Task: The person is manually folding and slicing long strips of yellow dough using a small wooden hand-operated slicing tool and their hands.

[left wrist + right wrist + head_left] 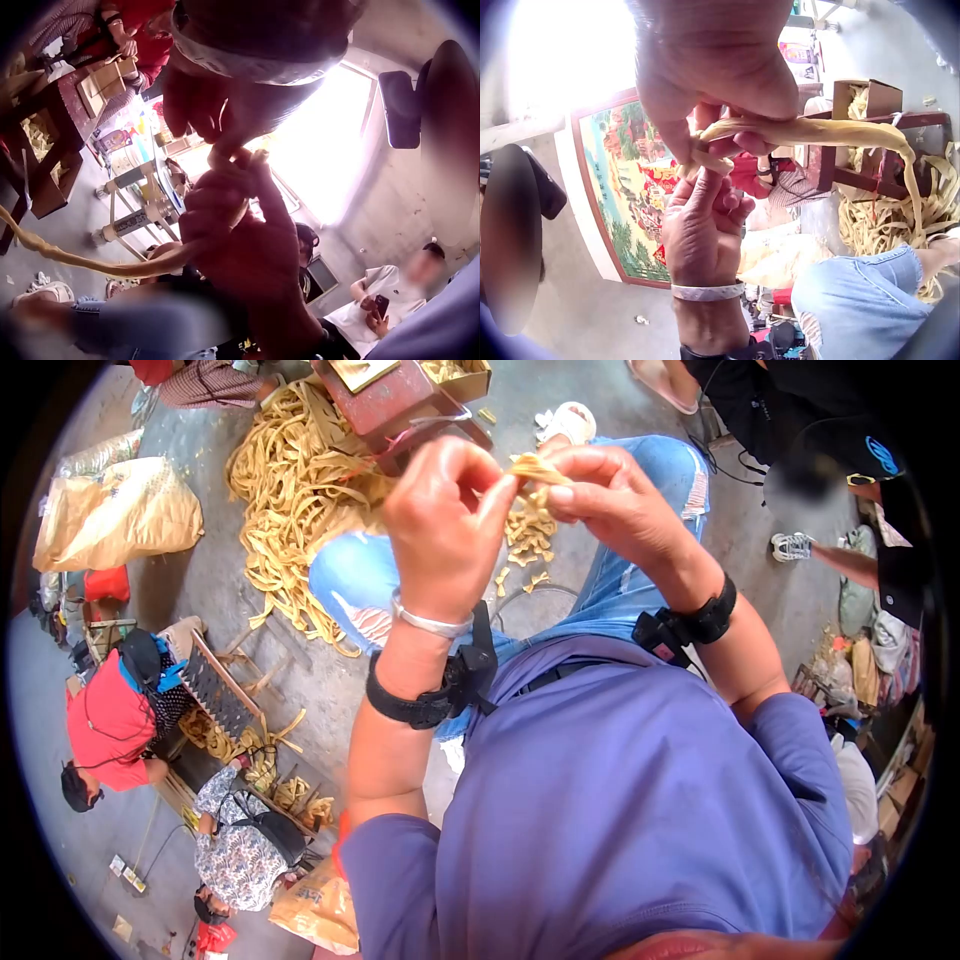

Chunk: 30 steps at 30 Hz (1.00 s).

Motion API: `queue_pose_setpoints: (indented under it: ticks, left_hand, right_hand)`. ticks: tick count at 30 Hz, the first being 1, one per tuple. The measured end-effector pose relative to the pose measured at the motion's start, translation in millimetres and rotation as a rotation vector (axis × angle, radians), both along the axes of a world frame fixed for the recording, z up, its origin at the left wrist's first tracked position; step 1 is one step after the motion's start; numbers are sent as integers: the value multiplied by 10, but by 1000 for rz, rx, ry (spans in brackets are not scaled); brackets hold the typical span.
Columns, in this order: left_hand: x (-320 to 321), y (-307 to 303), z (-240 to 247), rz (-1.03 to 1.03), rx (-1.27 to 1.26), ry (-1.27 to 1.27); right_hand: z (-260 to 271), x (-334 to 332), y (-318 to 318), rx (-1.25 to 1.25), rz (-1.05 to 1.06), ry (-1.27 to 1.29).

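My left hand (pixel 445 525), with a pale bracelet at the wrist, and my right hand (pixel 625 500) meet in front of me, fingertips nearly together. Between them they pinch a long, soft, pale yellow strip (pixel 535 468). In the right wrist view the strip (pixel 817 133) passes under the right hand (pixel 720 67) and hangs down at its far end. A small loop of it (pixel 714 161) shows at the left hand's thumb (pixel 705 184). The left wrist view shows the strip's tail (pixel 112 266) trailing out from the right hand (pixel 240 240); the left fingers are dark there.
A big heap of similar strips (pixel 290 510) lies on the floor beside a dark red wooden stand (pixel 395 400). Short folded pieces (pixel 530 535) lie between my knees. A brown paper sack (pixel 120 515) stands at left. Other people sit around, one in a red shirt (pixel 110 705).
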<state>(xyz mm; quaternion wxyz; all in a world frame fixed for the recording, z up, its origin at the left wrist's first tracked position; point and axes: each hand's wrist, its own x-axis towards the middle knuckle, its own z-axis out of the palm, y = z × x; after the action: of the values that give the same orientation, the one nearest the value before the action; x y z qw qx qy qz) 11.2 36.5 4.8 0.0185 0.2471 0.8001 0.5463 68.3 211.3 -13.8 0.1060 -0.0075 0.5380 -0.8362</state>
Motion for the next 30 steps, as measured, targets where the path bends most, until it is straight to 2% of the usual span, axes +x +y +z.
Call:
queue_pose_setpoints:
  ticks: [3,4,5,6,8,10,11,14,16,19,21,23,24,25,27,29,30]
  left_hand:
    - [68,-3,-73,-10,131,-172]
    - [108,-12,-20,-16,140,-191]
    - [124,-16,15,-23,151,-207]
    - [113,-29,-69,23,169,-110]
    - [149,-65,-106,42,138,-94]
    - [178,-55,-130,51,148,-76]
    - [194,-42,-133,50,190,-168]
    - [221,-82,-92,25,315,-453]
    - [197,-174,-15,-34,411,-657]
    - [120,-367,-53,-5,509,-689]
    - [82,-439,-106,-67,464,-706]
    - [-31,-490,-146,-96,387,-698]
    - [-101,-479,-123,-131,397,-608]
    - [-154,-487,-57,-153,400,-654]
    - [-192,-418,121,-255,329,-661]
    - [-218,-408,156,-357,126,-569]
    - [-186,-368,170,-205,143,-501]
  right_hand:
    - [-57,21,-79,183,-108,46]
    - [-106,46,-76,130,-123,-37]
    - [-131,58,-66,94,-85,-6]
    - [-147,72,-60,58,-46,22]
    - [-105,89,-84,68,-39,46]
    - [-84,97,-19,82,-37,-73]
    - [-70,96,5,90,-34,-132]
    - [13,103,-58,139,-81,-60]
    - [25,63,9,216,-5,-2]
    - [92,38,102,351,30,71]
    - [69,4,119,474,27,182]
    - [27,-38,73,470,-5,172]
    - [30,-67,57,489,-14,196]
    - [32,-88,34,506,-23,217]
    - [32,-141,-35,420,-30,191]
    - [60,-186,-66,386,-55,168]
    - [94,-219,-68,393,-77,159]
